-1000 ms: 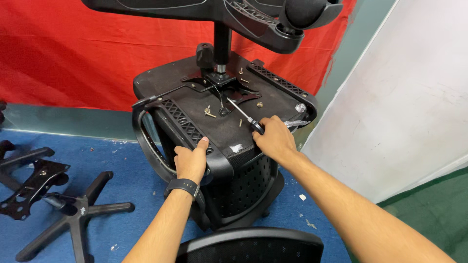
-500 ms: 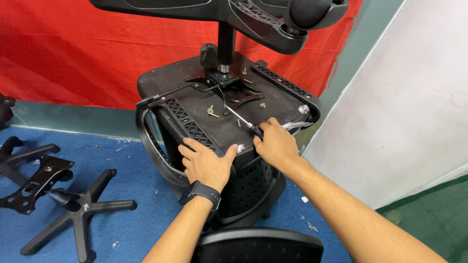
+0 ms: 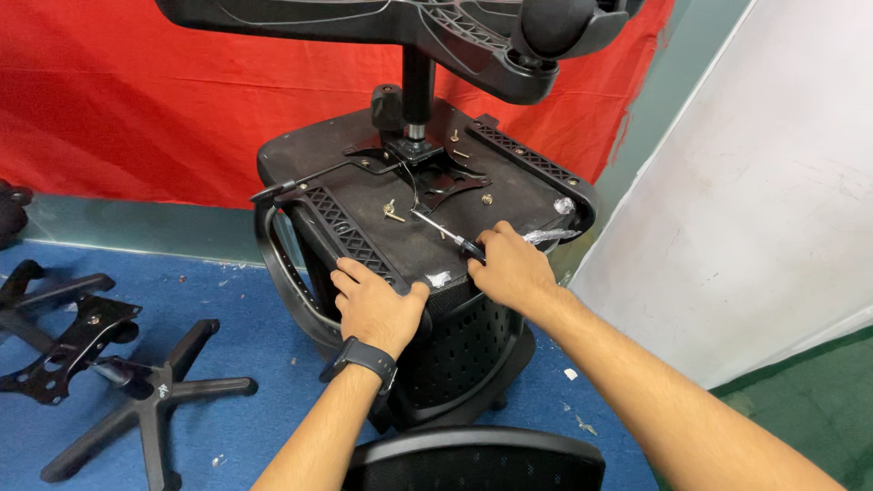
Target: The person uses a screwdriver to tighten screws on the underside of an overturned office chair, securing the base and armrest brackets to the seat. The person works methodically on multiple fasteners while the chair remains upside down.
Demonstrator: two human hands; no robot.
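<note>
On the upturned chair seat point(image 3: 364, 173), the left hand point(image 3: 375, 305) presses flat on its near-left armrest bracket point(image 3: 341, 227) to steady it, while the right hand point(image 3: 511, 268) fists round a screwdriver point(image 3: 446, 234) aimed at the centre plate point(image 3: 446, 177).

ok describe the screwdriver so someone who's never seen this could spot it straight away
Start at the upturned black chair seat in front of the red backdrop. The right hand rests on its near edge, gripping the screwdriver. Unlike the short loose screws around it, it is one long thin metal shaft slanting toward the central bracket.
</note>
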